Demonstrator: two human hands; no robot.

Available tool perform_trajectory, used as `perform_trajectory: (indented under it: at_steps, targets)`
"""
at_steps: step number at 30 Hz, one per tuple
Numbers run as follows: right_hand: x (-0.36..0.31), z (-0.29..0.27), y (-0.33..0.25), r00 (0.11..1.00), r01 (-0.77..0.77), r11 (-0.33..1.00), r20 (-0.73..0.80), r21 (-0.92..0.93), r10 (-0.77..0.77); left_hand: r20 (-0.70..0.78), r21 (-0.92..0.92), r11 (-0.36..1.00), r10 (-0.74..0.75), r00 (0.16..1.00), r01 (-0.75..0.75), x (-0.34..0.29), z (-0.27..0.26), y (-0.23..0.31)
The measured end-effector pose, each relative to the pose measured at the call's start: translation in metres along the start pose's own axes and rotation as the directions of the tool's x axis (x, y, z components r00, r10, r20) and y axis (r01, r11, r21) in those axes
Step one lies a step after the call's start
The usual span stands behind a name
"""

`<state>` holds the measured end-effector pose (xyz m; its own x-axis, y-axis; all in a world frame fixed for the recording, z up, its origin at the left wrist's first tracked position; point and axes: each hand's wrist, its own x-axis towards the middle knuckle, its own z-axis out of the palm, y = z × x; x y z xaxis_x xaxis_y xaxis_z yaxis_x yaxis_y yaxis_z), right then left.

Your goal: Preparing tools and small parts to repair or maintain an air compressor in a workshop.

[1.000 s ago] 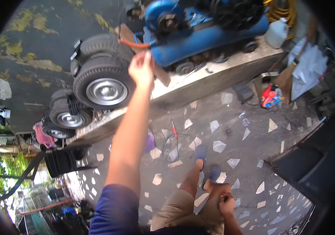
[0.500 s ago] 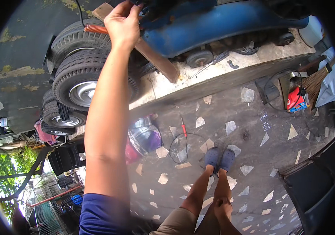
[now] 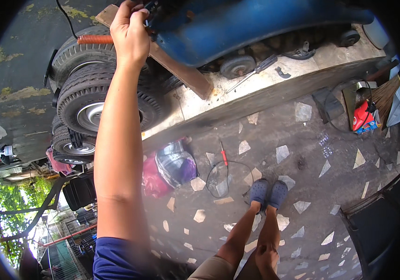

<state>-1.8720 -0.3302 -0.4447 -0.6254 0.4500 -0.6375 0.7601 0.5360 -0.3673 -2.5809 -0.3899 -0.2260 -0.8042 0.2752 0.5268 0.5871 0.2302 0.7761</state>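
Observation:
My left arm reaches up and forward, and my left hand (image 3: 132,35) is at the left end of a blue rounded tank (image 3: 237,35) on small wheels, like an air compressor. Its thumb and fingers are closed around a small dark part there, too blurred and covered to name. An orange coiled hose (image 3: 95,39) runs out to the left of that hand. Behind the wrist a wooden plank (image 3: 183,74) slants across the ledge. My right hand (image 3: 266,255) lies on my leg near the knee, holding nothing that I can see.
Several tyres (image 3: 90,105) stand left of the ledge (image 3: 176,105). A screwdriver (image 3: 256,72) lies beside the tank's wheel. On the floor are a soldering iron with a red handle (image 3: 223,156), its looped cable and a plastic bag (image 3: 174,165). A broom (image 3: 389,100) is at the right.
My left hand stays at the tank's end while the view shifts slightly, so the tank sits a little lower and the floor things further right. My right hand remains on the leg.

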Motion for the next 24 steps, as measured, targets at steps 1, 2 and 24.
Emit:
perform_trajectory:
  at_steps: [1, 2, 24]
  targets:
    - [0.002, -0.002, 0.0, 1.0, 0.016, 1.0, -0.015, -0.007, -0.016, -0.002, 0.0, 1.0, 0.003, 1.0, -0.003, -0.004, 0.004, 0.002]
    - [0.002, -0.005, -0.002, 1.0, 0.018, 1.0, -0.018, -0.007, -0.018, -0.02, 0.081, 0.996, -0.03, 0.999, 0.031, -0.009, 0.007, 0.003]
    - [0.023, -0.044, -0.042, 0.997, 0.052, 0.982, 0.052, 0.179, -0.062, -0.112, -0.361, 0.931, -0.1, 0.989, 0.054, 0.012, 0.027, -0.005]
